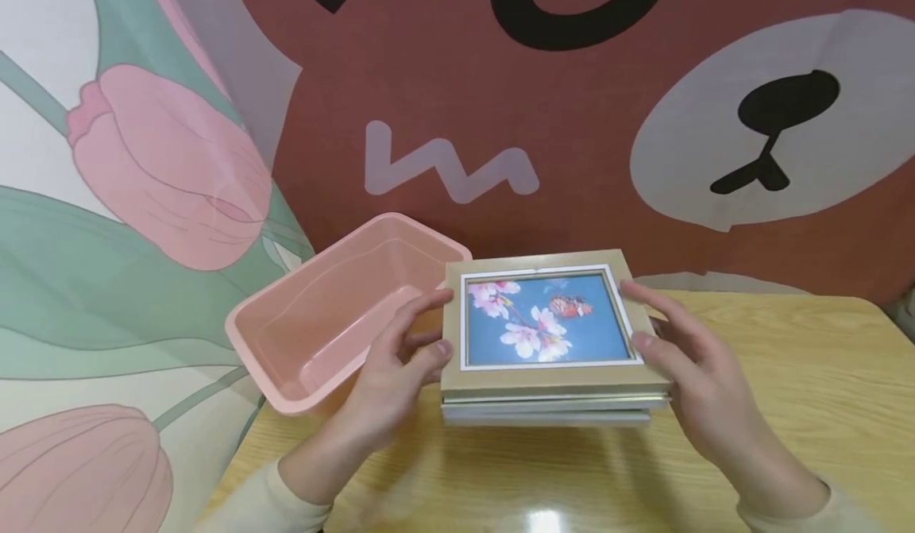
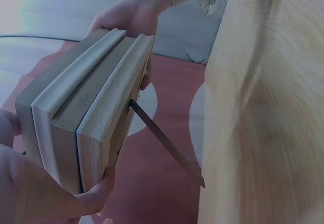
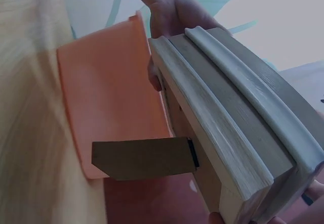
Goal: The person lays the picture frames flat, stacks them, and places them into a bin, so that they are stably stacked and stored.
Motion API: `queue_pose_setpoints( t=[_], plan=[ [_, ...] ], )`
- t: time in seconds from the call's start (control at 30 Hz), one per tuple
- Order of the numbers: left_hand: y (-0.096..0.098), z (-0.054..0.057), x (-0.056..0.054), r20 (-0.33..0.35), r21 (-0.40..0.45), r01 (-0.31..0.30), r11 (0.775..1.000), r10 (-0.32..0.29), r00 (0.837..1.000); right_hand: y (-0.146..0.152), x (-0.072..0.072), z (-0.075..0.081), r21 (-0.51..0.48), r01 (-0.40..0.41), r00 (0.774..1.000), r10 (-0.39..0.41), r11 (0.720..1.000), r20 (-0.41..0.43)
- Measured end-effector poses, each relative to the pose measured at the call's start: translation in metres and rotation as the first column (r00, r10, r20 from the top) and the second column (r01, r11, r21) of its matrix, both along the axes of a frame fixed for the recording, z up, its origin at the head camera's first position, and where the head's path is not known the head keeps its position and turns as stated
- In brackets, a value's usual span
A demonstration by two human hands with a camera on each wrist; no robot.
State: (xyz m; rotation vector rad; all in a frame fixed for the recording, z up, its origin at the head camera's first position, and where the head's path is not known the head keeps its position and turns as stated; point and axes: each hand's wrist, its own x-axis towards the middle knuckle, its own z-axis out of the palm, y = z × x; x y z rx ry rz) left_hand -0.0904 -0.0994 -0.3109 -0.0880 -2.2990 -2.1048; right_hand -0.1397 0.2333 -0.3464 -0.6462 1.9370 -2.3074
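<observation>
Between both hands, clear of the table, is a stack of several picture frames (image 1: 543, 378). The top one has a tan border, a white inner edge and a picture (image 1: 529, 318) of pink-white blossoms and an orange butterfly on blue. My left hand (image 1: 389, 382) grips the stack's left side, thumb near its front corner. On the right side my right hand (image 1: 704, 382) holds it, index finger and thumb on the top frame's border. Both wrist views show tan, white and pale wood edges pressed together. From the lowest frame's back a stand flap (image 3: 144, 158) hangs swung out.
Behind my left hand a pink plastic bin (image 1: 350, 310) sits at an angle on the wooden table (image 1: 801, 374), with nothing seen inside. A cloth backdrop (image 1: 429, 64) printed with a bear face and tulips rises behind the table and along the left.
</observation>
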Motion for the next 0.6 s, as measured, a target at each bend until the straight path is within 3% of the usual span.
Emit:
queue_pose_setpoints(
  t=[0.3, 0.6],
  plan=[
    [-0.004, 0.021, 0.003, 0.020, 0.036, 0.001, 0.999, -0.002, 1.000, 0.002, -0.008, 0.019, -0.028, -0.082, 0.996, 0.083, 0.996, 0.041],
    [-0.007, 0.032, 0.004, 0.069, 0.063, 0.002, 0.998, -0.006, 0.998, -0.001, -0.014, 0.033, 0.012, -0.075, 0.997, 0.074, 0.997, 0.033]
  ],
)
